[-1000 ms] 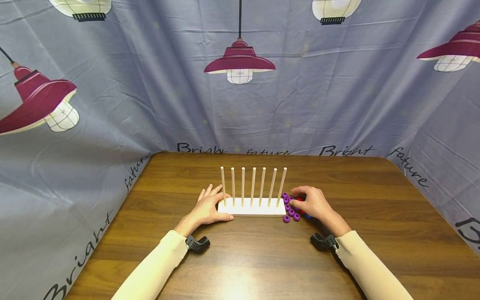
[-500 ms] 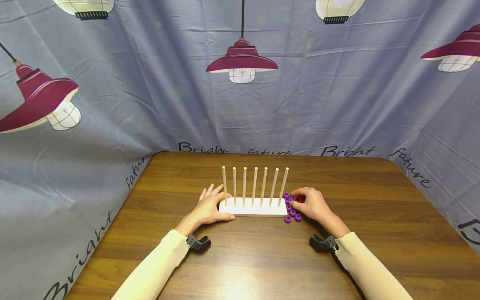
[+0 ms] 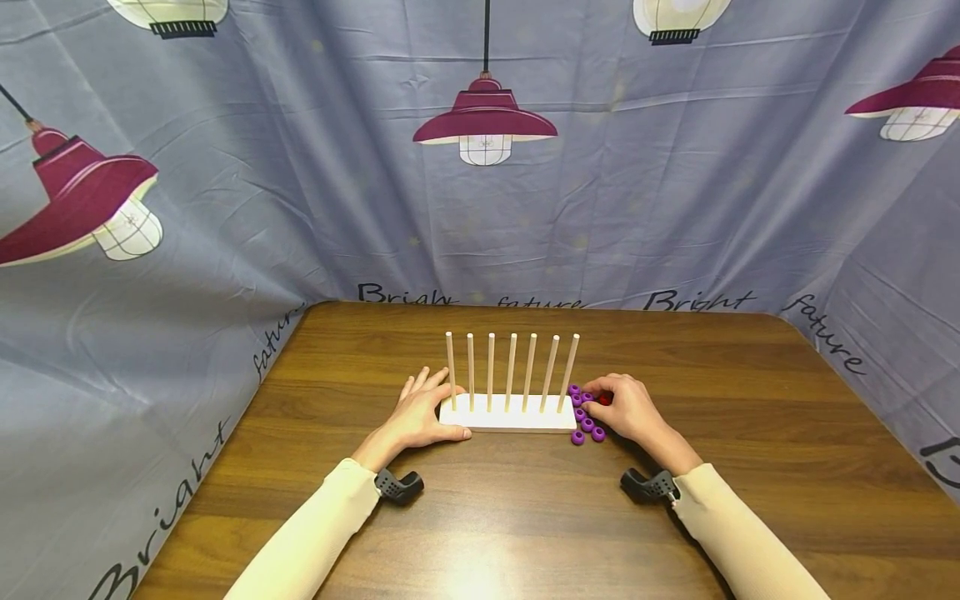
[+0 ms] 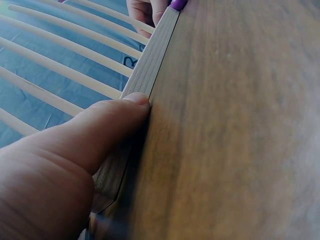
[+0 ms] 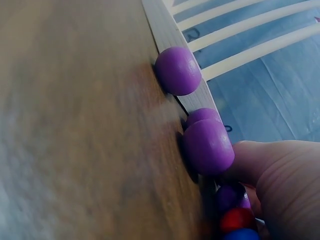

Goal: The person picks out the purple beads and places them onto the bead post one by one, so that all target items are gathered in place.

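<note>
Behind the pegged board [image 3: 508,420], curtain lettering [image 3: 702,302] reads "Bright fature".

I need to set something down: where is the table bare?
Bare table: between the sleeves, in front of the pegged board; behind it, up to the curtain; and right of the right hand. Crowded: the board's right end, with purple beads and that hand.
</note>
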{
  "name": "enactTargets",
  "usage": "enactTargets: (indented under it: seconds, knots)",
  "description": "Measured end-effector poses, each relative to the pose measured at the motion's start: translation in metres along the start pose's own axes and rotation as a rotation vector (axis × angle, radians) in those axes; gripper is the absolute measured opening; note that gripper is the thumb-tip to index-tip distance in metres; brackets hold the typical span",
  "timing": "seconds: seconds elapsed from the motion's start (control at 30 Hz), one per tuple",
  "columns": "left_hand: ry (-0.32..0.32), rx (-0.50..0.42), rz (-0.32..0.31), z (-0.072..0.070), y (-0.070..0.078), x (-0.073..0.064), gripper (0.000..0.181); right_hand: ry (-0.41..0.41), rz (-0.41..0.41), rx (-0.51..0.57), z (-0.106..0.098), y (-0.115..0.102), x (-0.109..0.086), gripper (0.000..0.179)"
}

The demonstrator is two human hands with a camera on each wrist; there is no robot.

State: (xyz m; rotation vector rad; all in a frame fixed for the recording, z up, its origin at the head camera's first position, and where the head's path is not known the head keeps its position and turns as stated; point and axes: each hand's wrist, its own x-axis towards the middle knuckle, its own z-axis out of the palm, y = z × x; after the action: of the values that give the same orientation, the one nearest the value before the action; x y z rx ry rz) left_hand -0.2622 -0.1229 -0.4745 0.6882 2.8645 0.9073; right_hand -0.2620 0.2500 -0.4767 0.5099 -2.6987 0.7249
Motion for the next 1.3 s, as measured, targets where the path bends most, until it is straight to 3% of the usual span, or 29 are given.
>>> enactTargets:
  seconds: [0.87,1.3]
  knots:
    - [0.014,0.007,-0.003,0.002,-0.001,0.001,0.066,-0.018,0.020,0.020,-0.005,-0.001,0.001,0.016]
    - [-0.001,0.015,-0.008,0.002,-0.001,0.001,0.068,0.003,0.076,0.060,-0.011,-0.006,0.002,0.015]
